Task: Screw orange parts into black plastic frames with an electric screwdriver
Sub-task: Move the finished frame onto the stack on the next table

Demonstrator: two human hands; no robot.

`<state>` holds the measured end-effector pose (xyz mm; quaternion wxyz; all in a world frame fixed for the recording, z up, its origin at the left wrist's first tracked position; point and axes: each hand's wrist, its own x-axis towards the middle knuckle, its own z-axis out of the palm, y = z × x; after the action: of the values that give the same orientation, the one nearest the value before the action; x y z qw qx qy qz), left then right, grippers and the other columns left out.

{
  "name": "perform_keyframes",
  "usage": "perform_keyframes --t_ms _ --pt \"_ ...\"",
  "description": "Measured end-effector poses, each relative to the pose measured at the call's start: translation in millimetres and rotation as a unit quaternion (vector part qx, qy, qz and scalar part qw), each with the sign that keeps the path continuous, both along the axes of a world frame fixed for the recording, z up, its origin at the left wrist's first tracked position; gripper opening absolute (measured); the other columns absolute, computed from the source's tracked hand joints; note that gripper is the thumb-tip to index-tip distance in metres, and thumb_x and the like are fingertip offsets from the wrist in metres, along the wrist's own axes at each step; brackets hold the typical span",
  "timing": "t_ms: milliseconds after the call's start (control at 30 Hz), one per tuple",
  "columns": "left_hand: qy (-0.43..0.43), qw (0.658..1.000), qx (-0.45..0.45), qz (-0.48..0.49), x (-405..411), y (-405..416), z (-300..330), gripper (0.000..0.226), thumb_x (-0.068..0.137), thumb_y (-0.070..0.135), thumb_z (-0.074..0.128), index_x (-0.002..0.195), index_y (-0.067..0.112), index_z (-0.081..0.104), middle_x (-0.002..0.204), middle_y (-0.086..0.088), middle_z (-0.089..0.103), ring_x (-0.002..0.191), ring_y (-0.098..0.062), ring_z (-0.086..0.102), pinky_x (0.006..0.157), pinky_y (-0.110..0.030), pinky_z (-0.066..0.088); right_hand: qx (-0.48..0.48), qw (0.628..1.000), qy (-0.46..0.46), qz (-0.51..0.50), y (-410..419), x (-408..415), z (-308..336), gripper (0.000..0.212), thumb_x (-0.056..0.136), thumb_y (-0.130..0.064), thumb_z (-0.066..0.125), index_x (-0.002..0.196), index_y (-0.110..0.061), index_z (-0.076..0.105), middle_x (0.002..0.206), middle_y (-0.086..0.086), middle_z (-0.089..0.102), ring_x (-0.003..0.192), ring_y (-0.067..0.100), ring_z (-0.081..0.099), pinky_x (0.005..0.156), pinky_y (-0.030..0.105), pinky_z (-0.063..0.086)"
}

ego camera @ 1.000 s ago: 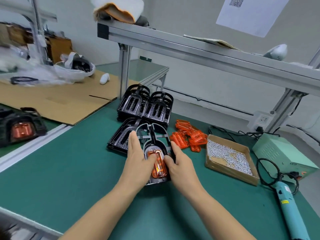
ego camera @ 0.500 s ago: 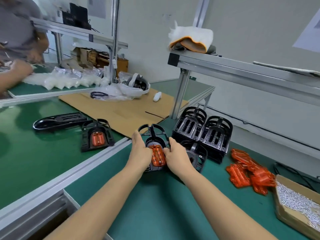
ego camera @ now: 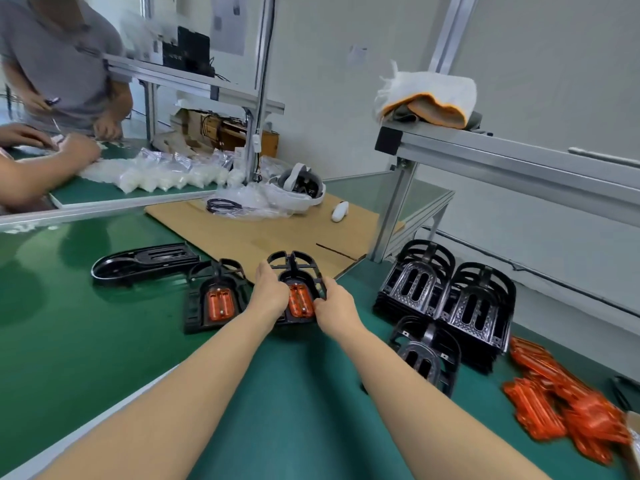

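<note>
A black plastic frame [ego camera: 294, 263] with an orange part [ego camera: 300, 301] seated in it is held between both hands. My left hand [ego camera: 268, 294] grips its left side and my right hand [ego camera: 334, 310] grips its right side. It sits just right of another black frame [ego camera: 197, 315] that carries an orange part [ego camera: 219, 304] and lies on the green mat. Two stacks of bare black frames [ego camera: 446, 292] stand to the right, with one more frame [ego camera: 427, 355] leaning in front. A heap of loose orange parts [ego camera: 561, 407] lies at the far right. No electric screwdriver is in view.
A long black plastic piece [ego camera: 142, 261] lies left of the frames. A cardboard sheet [ego camera: 273, 233] behind holds a white headset [ego camera: 299, 188] and bagged items. An aluminium upright [ego camera: 393, 216] stands behind the stacks. Another person [ego camera: 59, 71] works at the far-left bench.
Both hands have carried the frame with its orange part leftward and away from the stacks, to beside the other assembled frame. The view has swung left, losing the screw box and screwdriver.
</note>
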<state>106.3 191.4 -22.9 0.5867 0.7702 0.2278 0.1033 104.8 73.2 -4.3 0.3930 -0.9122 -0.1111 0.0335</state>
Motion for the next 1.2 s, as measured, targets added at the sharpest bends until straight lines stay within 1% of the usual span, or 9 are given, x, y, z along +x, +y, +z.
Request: perform_keyframes --t_ms 100,200,367,433,567,767,900,1033,1200 --pt "0.006 1.000 0.024 0.005 12.4 6.3 -2.5 0.070 0.091 -0.004 0.038 0.150 0.017 0.006 0.152 -0.016 0.026 0.129 -0.035 0.041 0.104 -0.048 0.040 -0.007 1.000 -0.011 -0.002 9.4 8.7 -2.6 0.034 0.095 0.000 0.040 0.124 -0.012 0.053 0.117 0.014 0.061 0.096 0.025 0.053 0.075 0.026 0.039" --pt "0.005 0.998 0.058 0.003 22.4 12.1 -5.0 0.073 0.090 -0.006 0.036 0.151 0.014 0.001 0.155 -0.014 0.016 0.135 -0.034 0.032 0.107 -0.047 0.037 -0.007 1.000 -0.017 -0.005 19.1 17.0 -3.9 0.034 0.095 0.001 0.039 0.123 -0.010 0.055 0.117 0.015 0.061 0.105 0.029 0.055 0.078 0.029 0.043" --pt "0.034 0.983 0.178 -0.015 32.7 16.9 -8.7 0.069 0.090 -0.003 0.037 0.149 0.002 0.002 0.157 -0.015 0.005 0.142 -0.033 0.018 0.114 -0.043 0.024 -0.032 0.999 -0.023 -0.009 29.0 26.8 -10.3 0.037 0.092 0.002 0.038 0.124 -0.007 0.055 0.115 0.019 0.061 0.104 0.034 0.055 0.079 0.032 0.045" --pt "0.065 0.966 0.250 -0.018 34.3 15.1 -9.5 0.069 0.091 0.003 0.038 0.150 0.002 0.001 0.159 -0.014 -0.001 0.144 -0.031 0.013 0.117 -0.042 0.016 -0.038 0.999 -0.024 -0.014 29.9 30.1 -14.0 0.036 0.091 0.000 0.039 0.123 -0.006 0.055 0.114 0.020 0.061 0.103 0.035 0.056 0.080 0.034 0.046" --pt "0.114 0.909 0.402 -0.006 34.9 13.5 -18.2 0.063 0.094 0.013 0.036 0.151 0.008 0.008 0.159 -0.009 0.007 0.146 -0.022 0.005 0.117 -0.047 -0.005 -0.052 0.998 -0.042 -0.004 34.8 32.1 -18.1 0.034 0.090 -0.001 0.040 0.121 -0.007 0.055 0.112 0.018 0.063 0.101 0.035 0.057 0.083 0.037 0.049" --pt "0.159 0.857 0.490 0.016 31.1 26.4 -22.6 0.057 0.095 0.013 0.028 0.150 0.009 0.015 0.158 -0.005 0.015 0.146 -0.022 0.007 0.113 -0.056 -0.007 -0.060 0.997 -0.033 0.022 51.6 32.7 -22.9 0.037 0.092 -0.001 0.041 0.126 -0.009 0.050 0.119 0.017 0.060 0.107 0.034 0.056 0.085 0.036 0.046" --pt "0.176 0.836 0.518 0.031 29.2 32.2 -22.0 0.058 0.093 0.013 0.031 0.149 0.005 0.018 0.156 -0.009 0.020 0.145 -0.025 0.010 0.113 -0.057 -0.006 -0.074 0.995 -0.037 0.061 57.3 32.4 -22.1 0.037 0.093 -0.002 0.041 0.129 -0.008 0.048 0.122 0.017 0.059 0.110 0.036 0.053 0.090 0.040 0.046" --pt "0.196 0.838 0.507 0.050 26.7 40.6 -21.2 0.058 0.094 0.016 0.032 0.149 0.005 0.017 0.156 -0.009 0.021 0.145 -0.026 0.008 0.113 -0.057 -0.005 -0.121 0.985 -0.058 0.108 63.5 35.0 -21.3 0.041 0.097 -0.006 0.040 0.137 -0.010 0.039 0.134 0.015 0.051 0.121 0.034 0.045 0.102 0.042 0.036" --pt "0.196 0.845 0.494 0.055 22.4 44.0 -24.0 0.056 0.096 0.018 0.029 0.149 0.007 0.018 0.156 -0.007 0.021 0.145 -0.025 0.009 0.114 -0.056 -0.003 -0.140 0.981 -0.075 0.109 64.6 33.3 -22.7 0.045 0.101 -0.015 0.037 0.145 -0.010 0.031 0.146 0.011 0.041 0.133 0.029 0.037 0.111 0.045 0.027"
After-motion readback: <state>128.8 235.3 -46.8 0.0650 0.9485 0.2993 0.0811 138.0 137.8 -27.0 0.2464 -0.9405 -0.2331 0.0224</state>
